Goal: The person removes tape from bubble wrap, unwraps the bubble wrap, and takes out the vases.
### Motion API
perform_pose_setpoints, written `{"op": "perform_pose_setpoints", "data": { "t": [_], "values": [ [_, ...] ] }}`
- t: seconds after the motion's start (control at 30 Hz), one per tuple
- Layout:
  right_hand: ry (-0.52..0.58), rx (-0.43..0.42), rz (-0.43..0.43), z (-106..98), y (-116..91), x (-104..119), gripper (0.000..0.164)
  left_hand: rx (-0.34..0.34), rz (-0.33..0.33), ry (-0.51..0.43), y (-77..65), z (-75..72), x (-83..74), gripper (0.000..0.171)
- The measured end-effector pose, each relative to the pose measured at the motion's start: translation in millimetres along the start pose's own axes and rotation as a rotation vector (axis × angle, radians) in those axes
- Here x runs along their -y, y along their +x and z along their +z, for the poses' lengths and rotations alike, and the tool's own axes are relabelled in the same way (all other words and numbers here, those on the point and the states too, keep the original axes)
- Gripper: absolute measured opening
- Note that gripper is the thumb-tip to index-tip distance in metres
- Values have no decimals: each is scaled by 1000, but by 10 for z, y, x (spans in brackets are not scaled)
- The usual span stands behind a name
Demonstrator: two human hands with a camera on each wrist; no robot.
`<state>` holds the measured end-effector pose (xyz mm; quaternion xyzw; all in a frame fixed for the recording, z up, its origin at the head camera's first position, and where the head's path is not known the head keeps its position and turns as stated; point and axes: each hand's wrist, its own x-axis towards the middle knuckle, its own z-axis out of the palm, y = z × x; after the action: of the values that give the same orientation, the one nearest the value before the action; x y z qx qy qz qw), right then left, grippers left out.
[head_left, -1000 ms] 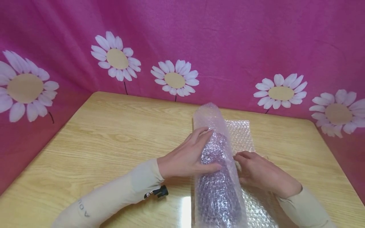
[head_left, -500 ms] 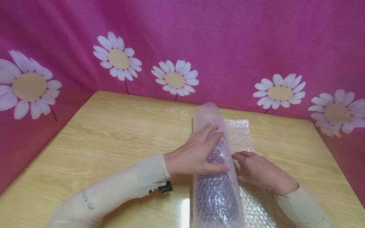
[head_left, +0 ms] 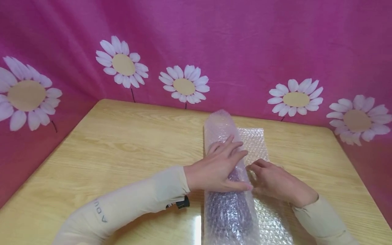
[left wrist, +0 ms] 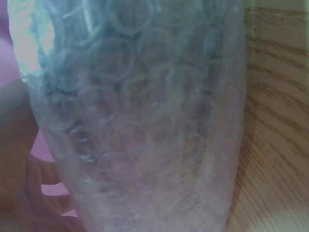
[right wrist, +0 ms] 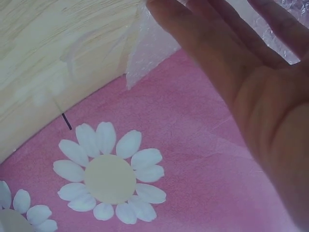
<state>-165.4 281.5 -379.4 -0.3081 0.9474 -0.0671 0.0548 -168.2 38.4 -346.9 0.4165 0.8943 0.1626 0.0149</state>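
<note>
A long bubble wrap bundle (head_left: 229, 217) lies lengthwise on the table, with something purplish showing dimly through its layers. My left hand (head_left: 217, 168) rests across the top of it, fingers spread and the thumb toward the right side. In the left wrist view the bundle's bubbled surface (left wrist: 145, 96) fills most of the picture. My right hand (head_left: 275, 180) is at the bundle's right side, over the flat bubble wrap sheet (head_left: 252, 143), its fingertips right at the bundle's edge. The right wrist view shows those fingers (right wrist: 203, 43) extended toward the wrap.
The wood-grain table (head_left: 131, 143) extends on both sides of the bundle. A magenta curtain (head_left: 239, 51) with large white daisies hangs behind it and along the sides. A small black device (head_left: 183, 202) sits under the left wrist.
My left hand has slid rightward over the top of the bundle, its fingers spreading further across. My right hand stays at the bundle's right edge, almost unmoved.
</note>
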Motion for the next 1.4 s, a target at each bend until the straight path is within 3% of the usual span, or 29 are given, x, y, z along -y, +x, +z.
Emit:
{"op": "perform_pose_setpoints", "data": {
  "t": [0.3, 0.77, 1.4],
  "values": [
    [14, 53, 39, -4, 13, 31, 67, 48, -17, 3, -8, 12, -14, 86],
    [1, 8, 21, 5, 12, 45, 69, 71, -16, 16, -74, -21, 35, 88],
    [8, 16, 11, 12, 26, 38, 67, 73, -22, -12, -206, -58, 124, 86]
  ]
}}
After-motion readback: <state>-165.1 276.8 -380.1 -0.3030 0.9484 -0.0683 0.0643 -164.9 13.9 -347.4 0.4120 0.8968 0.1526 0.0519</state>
